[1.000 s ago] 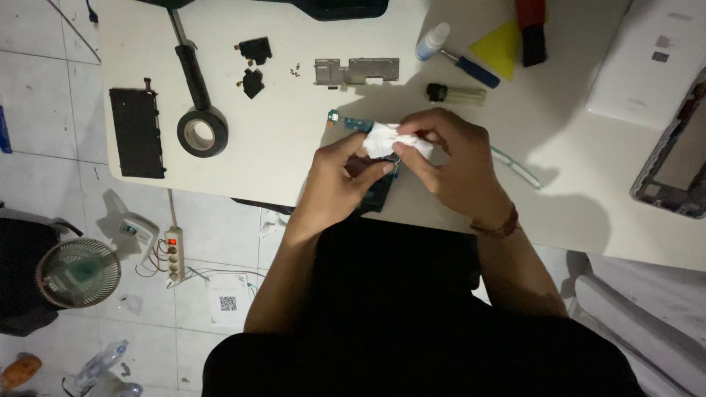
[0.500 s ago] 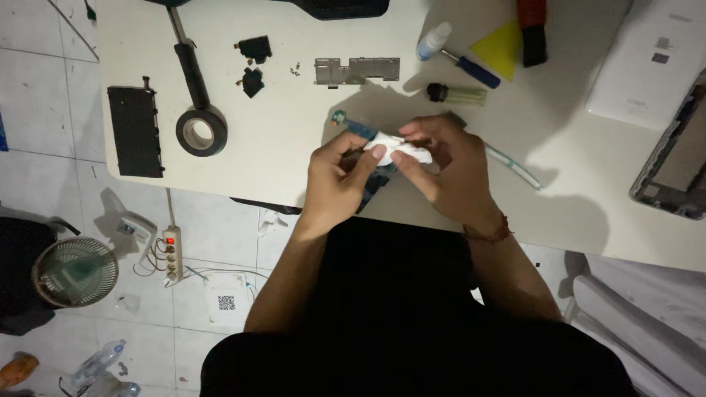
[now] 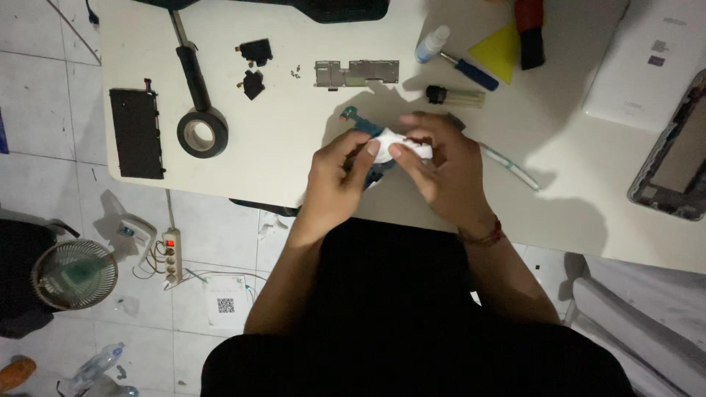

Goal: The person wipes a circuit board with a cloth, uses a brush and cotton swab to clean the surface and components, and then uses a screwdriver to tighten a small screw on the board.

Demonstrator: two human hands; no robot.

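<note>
left hand [image 3: 334, 180], right hand [image 3: 441, 165], fingers pinched together

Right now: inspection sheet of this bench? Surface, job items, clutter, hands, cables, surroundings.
Surface: white table, dimly lit.
Job items: white wad pinched over a green circuit board, which is mostly hidden under the hands.
Clutter: tape roll, black panel, metal shield, two small black parts, screwdriver, yellow pick, white tablet back, tablet frame.
Hands: left hand and right hand both grip the wad.
Cables: wires by the power strip on the floor.
Surroundings: tiled floor, small fan, plastic bottle.
</note>
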